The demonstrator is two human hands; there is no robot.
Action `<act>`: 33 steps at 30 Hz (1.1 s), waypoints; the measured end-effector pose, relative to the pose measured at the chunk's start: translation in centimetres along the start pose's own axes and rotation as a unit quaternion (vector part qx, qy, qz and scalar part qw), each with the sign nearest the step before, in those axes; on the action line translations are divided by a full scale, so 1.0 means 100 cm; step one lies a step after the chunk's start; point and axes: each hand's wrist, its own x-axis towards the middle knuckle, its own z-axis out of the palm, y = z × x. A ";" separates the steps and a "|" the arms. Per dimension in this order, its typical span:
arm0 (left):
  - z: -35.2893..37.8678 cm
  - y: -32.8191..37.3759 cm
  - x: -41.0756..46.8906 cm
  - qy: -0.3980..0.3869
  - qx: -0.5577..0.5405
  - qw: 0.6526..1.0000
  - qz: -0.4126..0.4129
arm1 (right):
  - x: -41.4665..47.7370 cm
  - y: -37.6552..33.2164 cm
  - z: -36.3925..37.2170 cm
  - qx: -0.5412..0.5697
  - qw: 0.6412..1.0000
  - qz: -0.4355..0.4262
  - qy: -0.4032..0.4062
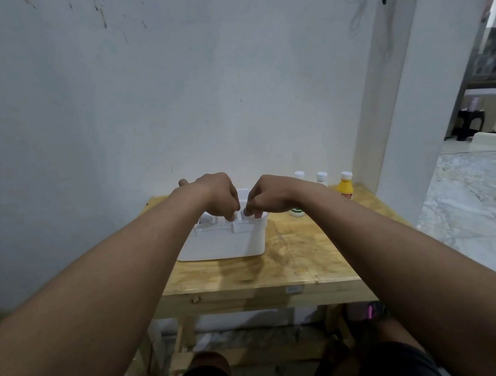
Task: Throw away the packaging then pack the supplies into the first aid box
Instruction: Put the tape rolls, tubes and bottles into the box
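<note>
A white first aid box (222, 245) stands on a small wooden table (294, 253), its top open toward me. My left hand (218, 196) and my right hand (267, 195) hover over the box's opening, knuckles up, with the fingertips curled down onto a white piece (241, 216) at the box's middle. Whether they pinch it or only touch it is hard to tell. A white rounded item (205, 219) shows inside the box at the left. To the right of the box stand an orange bottle with a white cap (345, 186), two white-capped bottles (321, 178) and a small green-and-white container (296, 212).
The table stands against a pale wall, with a wall corner and a doorway to the right. A marble-patterned floor (474, 208) lies right of the table. My knees show under the table's front edge.
</note>
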 end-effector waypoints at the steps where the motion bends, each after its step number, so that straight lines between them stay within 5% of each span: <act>1: 0.000 0.000 0.000 -0.002 0.001 1.000 0.000 | 0.000 0.001 0.000 -0.004 1.000 -0.001 0.006; 9: -0.001 0.001 0.001 0.009 0.017 1.000 0.017 | 0.001 0.006 -0.001 -0.043 0.997 -0.032 0.064; 33: 0.000 -0.004 0.013 -0.008 -0.031 0.999 0.000 | 0.005 0.009 0.002 -0.007 0.998 -0.013 0.066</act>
